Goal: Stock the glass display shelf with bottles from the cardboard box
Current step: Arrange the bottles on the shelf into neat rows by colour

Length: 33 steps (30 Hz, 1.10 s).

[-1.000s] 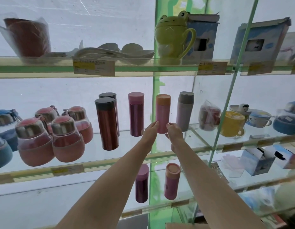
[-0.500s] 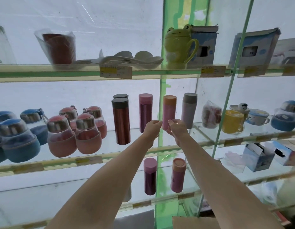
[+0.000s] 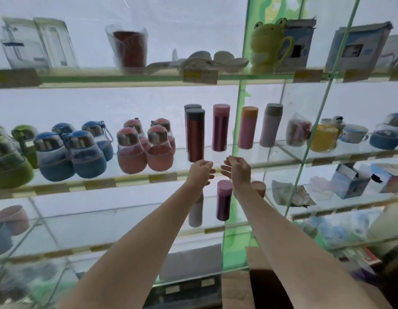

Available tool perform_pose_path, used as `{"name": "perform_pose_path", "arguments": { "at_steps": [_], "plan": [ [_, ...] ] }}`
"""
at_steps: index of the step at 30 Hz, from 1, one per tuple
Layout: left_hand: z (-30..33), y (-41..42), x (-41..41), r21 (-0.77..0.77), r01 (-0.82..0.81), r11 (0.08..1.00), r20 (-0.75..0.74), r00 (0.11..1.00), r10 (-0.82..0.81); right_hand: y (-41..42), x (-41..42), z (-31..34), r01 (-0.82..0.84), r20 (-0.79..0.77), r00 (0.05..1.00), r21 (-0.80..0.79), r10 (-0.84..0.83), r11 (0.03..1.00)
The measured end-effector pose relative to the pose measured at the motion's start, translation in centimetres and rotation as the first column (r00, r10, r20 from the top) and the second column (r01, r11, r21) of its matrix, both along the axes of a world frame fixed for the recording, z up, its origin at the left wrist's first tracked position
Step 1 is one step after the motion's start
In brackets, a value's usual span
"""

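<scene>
Middle shelf [image 3: 162,177], left to right: round bottles [image 3: 146,146], two tall flasks one behind the other [image 3: 194,134], three single flasks [image 3: 247,128], then mugs [image 3: 324,137]. Upper shelf: frog mug [image 3: 268,44] above the flasks, boxes behind it. Both hands [image 3: 201,169] at middle shelf's front edge, apart from flasks. Cardboard box [image 3: 238,288] bottom right.

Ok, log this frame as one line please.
left hand: empty, open | right hand: empty, open | orange-capped pink bottle: upright on middle shelf | cardboard box: below

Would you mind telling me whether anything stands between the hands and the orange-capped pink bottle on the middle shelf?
Nothing visible does: left hand and right hand hover empty before the shelf edge, orange-capped pink bottle beyond.
</scene>
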State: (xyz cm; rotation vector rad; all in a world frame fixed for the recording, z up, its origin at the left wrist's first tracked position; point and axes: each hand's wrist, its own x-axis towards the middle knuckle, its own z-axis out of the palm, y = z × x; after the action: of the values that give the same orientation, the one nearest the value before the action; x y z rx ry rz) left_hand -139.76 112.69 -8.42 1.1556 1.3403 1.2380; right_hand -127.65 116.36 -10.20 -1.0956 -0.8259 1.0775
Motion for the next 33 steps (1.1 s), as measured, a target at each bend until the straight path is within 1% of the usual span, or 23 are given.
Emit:
{"name": "perform_pose_path", "arguments": {
  "at_steps": [6,10,13,16,22,24,28,33],
  "plan": [
    [-4.0,-3.9,-1.9,-0.074,-0.036,0.997,0.027,0.999,0.039,-4.5,-1.7,-5.3,-0.039,0.090,0.995,-0.091,0.047,0.995],
    [-6.0,-5.3,-3.0,-0.125,-0.066,0.990,0.025,0.997,0.070,-6.3,-1.5,-7.8,-0.003,0.157,0.987,-0.161,0.029,0.987],
    [-7.3,-5.3,-2.6,-0.170,-0.058,0.984,-0.005,0.998,0.058,-7.2,-0.4,-9.4,-0.033,0.146,0.987,-0.203,0.064,0.979],
    [-8.6,-4.5,-1.0,-0.206,-0.020,0.978,0.013,1.000,0.023,-7.0,1.3,-10.8,-0.014,0.152,0.987,-0.243,0.052,0.970],
    [-10.7,-0.5,1.8,-0.275,-0.025,0.961,0.036,0.999,0.037,-3.3,4.7,-12.7,-0.024,0.139,0.988,-0.296,0.069,0.955],
    [-11.4,1.4,2.8,-0.305,-0.036,0.952,0.042,0.998,0.051,-1.2,5.4,-13.3,-0.060,0.144,0.983,-0.329,0.113,0.942],
    [-12.8,4.9,4.3,-0.378,-0.029,0.925,0.099,0.992,0.071,3.1,6.2,-15.2,-0.108,0.144,0.973,-0.403,0.180,0.909],
    [-14.8,8.9,6.0,-0.436,-0.078,0.896,0.111,0.984,0.140,7.4,6.3,-17.3,-0.214,0.120,0.945,-0.481,0.305,0.851]
  ]
}}
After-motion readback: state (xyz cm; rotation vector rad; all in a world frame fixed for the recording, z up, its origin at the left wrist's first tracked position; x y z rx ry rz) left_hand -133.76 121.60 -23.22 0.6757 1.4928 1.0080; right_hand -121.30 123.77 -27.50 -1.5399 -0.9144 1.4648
